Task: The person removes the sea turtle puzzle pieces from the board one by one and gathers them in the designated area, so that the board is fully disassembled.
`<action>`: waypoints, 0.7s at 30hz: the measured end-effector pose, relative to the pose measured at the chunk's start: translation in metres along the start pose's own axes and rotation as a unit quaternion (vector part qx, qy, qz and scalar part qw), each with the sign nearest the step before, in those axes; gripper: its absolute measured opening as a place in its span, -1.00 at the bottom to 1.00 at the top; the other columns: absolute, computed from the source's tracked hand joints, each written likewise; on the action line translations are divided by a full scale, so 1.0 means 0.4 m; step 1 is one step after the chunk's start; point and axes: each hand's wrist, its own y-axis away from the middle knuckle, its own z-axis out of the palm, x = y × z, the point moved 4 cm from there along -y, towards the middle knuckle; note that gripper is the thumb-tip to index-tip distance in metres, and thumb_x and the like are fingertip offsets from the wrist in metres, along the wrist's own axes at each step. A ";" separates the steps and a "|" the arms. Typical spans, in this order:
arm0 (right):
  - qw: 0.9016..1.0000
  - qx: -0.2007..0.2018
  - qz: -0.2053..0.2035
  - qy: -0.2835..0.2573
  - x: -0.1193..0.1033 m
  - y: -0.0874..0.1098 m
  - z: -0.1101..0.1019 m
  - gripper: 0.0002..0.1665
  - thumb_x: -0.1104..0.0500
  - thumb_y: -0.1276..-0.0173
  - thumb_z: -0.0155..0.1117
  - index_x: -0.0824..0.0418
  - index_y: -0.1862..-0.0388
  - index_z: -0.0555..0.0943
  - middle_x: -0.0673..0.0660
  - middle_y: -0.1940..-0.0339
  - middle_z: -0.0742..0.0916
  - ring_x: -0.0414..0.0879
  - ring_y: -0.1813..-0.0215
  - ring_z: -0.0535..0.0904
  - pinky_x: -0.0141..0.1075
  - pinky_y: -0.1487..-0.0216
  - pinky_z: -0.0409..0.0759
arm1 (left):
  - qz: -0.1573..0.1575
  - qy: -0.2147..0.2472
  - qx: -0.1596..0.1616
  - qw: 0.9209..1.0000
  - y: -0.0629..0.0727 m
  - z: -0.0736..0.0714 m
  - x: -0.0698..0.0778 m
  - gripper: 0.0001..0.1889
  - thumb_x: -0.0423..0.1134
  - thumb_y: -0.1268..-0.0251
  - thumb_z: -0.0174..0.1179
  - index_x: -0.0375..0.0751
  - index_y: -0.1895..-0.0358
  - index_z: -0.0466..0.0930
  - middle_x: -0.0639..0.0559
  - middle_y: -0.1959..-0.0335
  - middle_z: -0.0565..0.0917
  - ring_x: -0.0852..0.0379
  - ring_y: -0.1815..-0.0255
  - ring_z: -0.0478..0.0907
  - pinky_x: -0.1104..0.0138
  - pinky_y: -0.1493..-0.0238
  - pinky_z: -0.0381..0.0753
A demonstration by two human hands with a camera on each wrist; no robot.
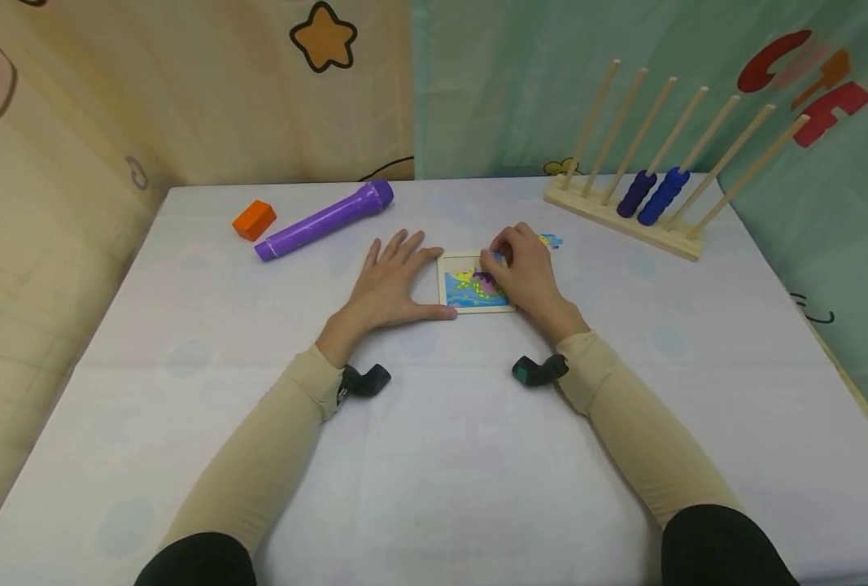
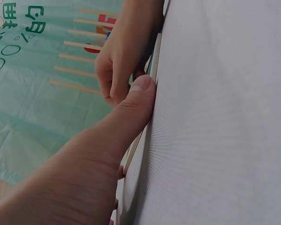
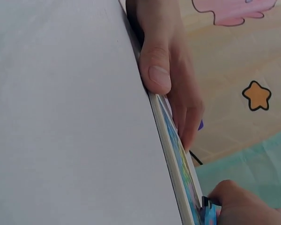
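A small jigsaw puzzle board (image 1: 477, 310) with a pale wooden frame and a bright picture of blue, yellow and purple lies mid-table. My left hand (image 1: 387, 286) is spread at its left side, thumb on the near left corner and index fingertip at the far left corner. Over the board's right part, my right hand (image 1: 527, 275) pinches a blue puzzle piece (image 3: 210, 215), seen close to the frame in the right wrist view. Another puzzle piece (image 1: 553, 241), blue with some yellow, lies just beyond the right hand, partly hidden by it.
A purple toy microphone (image 1: 324, 221) and an orange block (image 1: 254, 220) lie at the back left. At the back right stands a wooden bead rack (image 1: 624, 218) with tall pegs and dark blue beads on two of them. Printed curtains hang behind the white-covered table (image 1: 434, 456).
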 end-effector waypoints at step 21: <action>0.980 0.112 0.071 -0.147 0.077 -0.011 -0.095 -0.74 0.04 -0.57 0.34 0.11 -0.07 0.79 0.05 0.16 0.76 -0.19 0.25 0.61 -0.52 0.31 0.55 | -0.005 -0.003 -0.005 1.000 -0.003 0.007 -0.002 0.14 0.62 -0.02 0.30 0.23 -0.68 0.16 -0.01 -0.78 -0.06 -0.11 -0.80 -0.31 -0.13 -0.72 -0.47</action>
